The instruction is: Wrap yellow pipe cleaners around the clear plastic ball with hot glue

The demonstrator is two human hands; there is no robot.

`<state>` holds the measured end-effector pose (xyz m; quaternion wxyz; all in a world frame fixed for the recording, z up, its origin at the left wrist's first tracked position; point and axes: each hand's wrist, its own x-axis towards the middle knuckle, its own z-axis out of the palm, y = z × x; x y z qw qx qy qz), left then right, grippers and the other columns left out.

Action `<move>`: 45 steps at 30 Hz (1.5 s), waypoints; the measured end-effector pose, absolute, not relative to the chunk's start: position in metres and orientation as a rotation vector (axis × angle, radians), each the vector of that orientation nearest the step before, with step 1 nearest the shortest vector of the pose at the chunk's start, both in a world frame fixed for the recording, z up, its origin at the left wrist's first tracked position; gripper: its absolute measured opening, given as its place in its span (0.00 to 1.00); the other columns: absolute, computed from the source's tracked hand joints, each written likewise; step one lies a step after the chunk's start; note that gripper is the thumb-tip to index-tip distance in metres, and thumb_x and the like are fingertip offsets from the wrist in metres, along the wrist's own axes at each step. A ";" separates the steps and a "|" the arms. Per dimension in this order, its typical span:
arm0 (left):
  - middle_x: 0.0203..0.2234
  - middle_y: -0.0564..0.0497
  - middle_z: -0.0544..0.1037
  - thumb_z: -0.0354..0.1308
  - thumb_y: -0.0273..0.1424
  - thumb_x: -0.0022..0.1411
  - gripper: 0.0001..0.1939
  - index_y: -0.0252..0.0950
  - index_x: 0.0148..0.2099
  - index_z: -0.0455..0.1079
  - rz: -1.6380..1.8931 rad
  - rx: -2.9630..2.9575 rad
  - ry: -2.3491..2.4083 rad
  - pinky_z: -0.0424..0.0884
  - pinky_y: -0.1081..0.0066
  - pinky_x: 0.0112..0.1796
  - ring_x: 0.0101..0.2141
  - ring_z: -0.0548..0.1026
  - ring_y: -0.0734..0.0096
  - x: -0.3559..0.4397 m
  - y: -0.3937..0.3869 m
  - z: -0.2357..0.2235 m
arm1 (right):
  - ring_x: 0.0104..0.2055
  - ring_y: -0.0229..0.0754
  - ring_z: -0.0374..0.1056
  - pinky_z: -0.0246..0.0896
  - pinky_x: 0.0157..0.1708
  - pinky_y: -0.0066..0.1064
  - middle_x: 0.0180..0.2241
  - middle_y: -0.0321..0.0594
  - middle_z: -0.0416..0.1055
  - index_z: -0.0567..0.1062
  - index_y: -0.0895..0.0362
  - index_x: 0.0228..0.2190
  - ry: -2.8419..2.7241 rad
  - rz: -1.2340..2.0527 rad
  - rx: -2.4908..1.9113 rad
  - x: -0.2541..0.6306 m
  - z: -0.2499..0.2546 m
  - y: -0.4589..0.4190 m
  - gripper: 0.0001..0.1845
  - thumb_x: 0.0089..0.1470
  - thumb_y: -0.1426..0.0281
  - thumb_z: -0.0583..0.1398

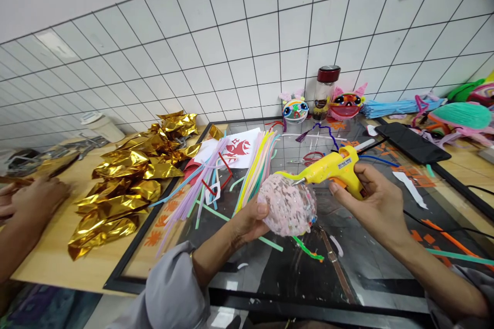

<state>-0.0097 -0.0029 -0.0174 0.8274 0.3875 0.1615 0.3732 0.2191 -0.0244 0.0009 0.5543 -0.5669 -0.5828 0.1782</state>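
A: Where are your hands?

B: Your left hand [249,222] is closed on the near left edge of the pale pink fuzzy rounded piece [287,209], thumb on its face. Your right hand [380,203] is wrapped round the handle of the yellow hot glue gun [343,167].

A: Why hold them like that?

B: Probably so your left fingers steady the piece while leaving its upper rim open to the nozzle. You have the tip at that rim, beside a yellow pipe cleaner [284,175]; I can't tell whether it touches. Your thumb is near the orange trigger, likely for easy squeezing.

A: And how does the piece look?

B: You have it raised above the glass-topped table [270,272]. It's roughly round, with uneven pink tufts, glossy see-through patches and small coloured specks at its lower right edge.

A: What's around you?

B: Loose pastel pipe cleaners [257,169] lie just beyond your left hand, presumably within easy reach. The lidded jar [323,97] stands by the wall between two decorated faces [295,110], perhaps to leave you working space. Your smartphone [412,143] lies to the right; gold foil [131,164] is heaped on the left, between you and a co-worker's hand [36,200].
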 end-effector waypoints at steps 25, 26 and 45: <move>0.52 0.37 0.78 0.73 0.47 0.40 0.48 0.36 0.62 0.64 0.834 0.813 0.314 0.72 0.47 0.53 0.56 0.73 0.40 -0.008 0.003 -0.023 | 0.28 0.39 0.67 0.62 0.26 0.29 0.30 0.38 0.74 0.72 0.55 0.36 -1.350 0.458 -1.380 0.210 0.001 -0.023 0.15 0.49 0.61 0.65; 0.51 0.37 0.78 0.73 0.46 0.40 0.48 0.36 0.62 0.64 0.842 0.814 0.309 0.71 0.47 0.54 0.56 0.74 0.40 -0.008 0.003 -0.024 | 0.28 0.38 0.67 0.61 0.25 0.29 0.29 0.37 0.73 0.72 0.55 0.36 -1.344 0.450 -1.389 0.209 0.001 -0.023 0.15 0.48 0.61 0.65; 0.52 0.39 0.77 0.75 0.41 0.40 0.48 0.36 0.63 0.63 0.872 0.782 0.290 0.72 0.51 0.52 0.53 0.75 0.45 -0.013 0.007 -0.021 | 0.27 0.38 0.68 0.61 0.24 0.27 0.27 0.36 0.73 0.73 0.56 0.34 -1.377 0.394 -1.359 0.208 0.000 -0.015 0.13 0.48 0.63 0.65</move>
